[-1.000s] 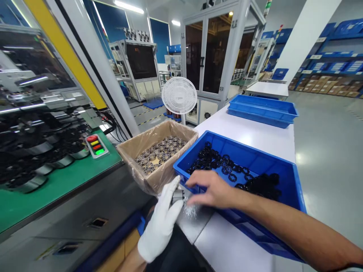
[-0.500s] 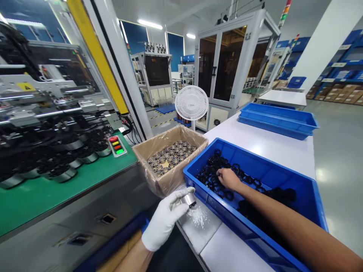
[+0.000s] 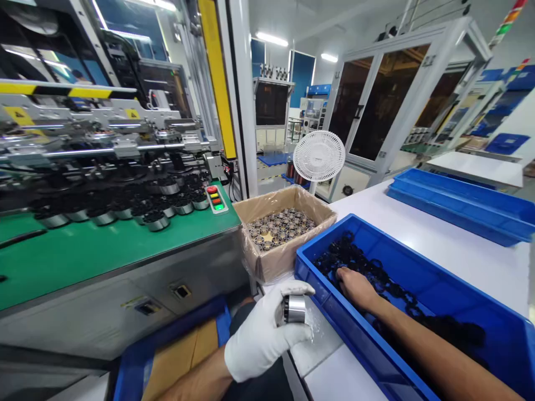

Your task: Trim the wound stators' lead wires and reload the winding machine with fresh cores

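Observation:
My left hand [image 3: 271,328], in a white glove, grips a short silver metal cylinder [image 3: 295,309] between thumb and fingers. Black toothed parts show on the cylinder's left side, which faces my palm. My bare right hand [image 3: 355,287] reaches into a blue bin [image 3: 317,273] among many black plastic rings [image 3: 351,253]. Its fingers are curled down and closed, and whatever is between them is hidden. A plastic-lined cardboard box [image 3: 271,267] stands beyond my left hand, holding many metal rings [image 3: 288,223].
On the left, a green bench [image 3: 196,231] carries rows of silver-and-black cylinders [image 3: 156,221] under machinery, near a button box [image 3: 216,199]. A white fan [image 3: 320,157] stands behind the box. Stacked blue trays [image 3: 460,206] lie on the white table [image 3: 376,206].
The view has swung left. My left hand has turned the silver cylinder so its black side faces the palm. My right hand stays in the bin, fingers lower among the rings.

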`<action>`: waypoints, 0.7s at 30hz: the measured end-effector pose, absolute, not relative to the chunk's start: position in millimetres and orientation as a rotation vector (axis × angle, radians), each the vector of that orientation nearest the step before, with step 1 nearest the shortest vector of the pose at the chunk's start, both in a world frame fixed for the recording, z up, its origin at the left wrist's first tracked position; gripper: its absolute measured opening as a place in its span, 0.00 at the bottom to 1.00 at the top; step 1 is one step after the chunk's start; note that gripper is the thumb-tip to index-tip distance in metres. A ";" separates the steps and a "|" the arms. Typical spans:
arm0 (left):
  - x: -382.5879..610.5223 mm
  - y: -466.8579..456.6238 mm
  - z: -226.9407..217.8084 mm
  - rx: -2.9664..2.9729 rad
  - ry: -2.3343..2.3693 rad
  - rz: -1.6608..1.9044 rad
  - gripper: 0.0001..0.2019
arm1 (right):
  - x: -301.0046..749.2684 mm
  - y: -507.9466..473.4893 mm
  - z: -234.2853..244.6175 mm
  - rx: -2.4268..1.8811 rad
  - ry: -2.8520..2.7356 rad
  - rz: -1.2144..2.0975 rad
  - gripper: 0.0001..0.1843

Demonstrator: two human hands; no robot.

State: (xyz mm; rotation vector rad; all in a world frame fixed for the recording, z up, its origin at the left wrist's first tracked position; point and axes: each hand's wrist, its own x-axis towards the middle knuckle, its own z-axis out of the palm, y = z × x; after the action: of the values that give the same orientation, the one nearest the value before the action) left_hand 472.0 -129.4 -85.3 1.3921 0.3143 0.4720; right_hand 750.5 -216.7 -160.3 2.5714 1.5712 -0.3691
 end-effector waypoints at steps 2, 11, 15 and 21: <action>471.1 -128.5 -82.6 1.349 0.304 0.453 0.30 | 751.6 -215.6 -157.9 2.544 1.566 -0.402 0.14; 468.5 -123.7 -85.5 1.435 0.290 0.493 0.33 | 743.2 -225.2 -83.5 2.732 1.666 -0.033 0.16; 474.5 -127.7 -93.9 1.478 0.301 0.480 0.27 | 686.6 -247.4 -61.3 2.727 2.473 0.436 0.11; 493.1 -147.2 -107.0 1.099 0.161 0.452 0.36 | 626.3 -261.5 -72.2 2.409 3.203 0.359 0.17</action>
State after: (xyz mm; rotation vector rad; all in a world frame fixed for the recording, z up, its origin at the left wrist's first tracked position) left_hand 493.1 -147.2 -107.0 1.0988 0.1612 0.4521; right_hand 626.3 -261.5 -72.2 2.4095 3.2031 0.3588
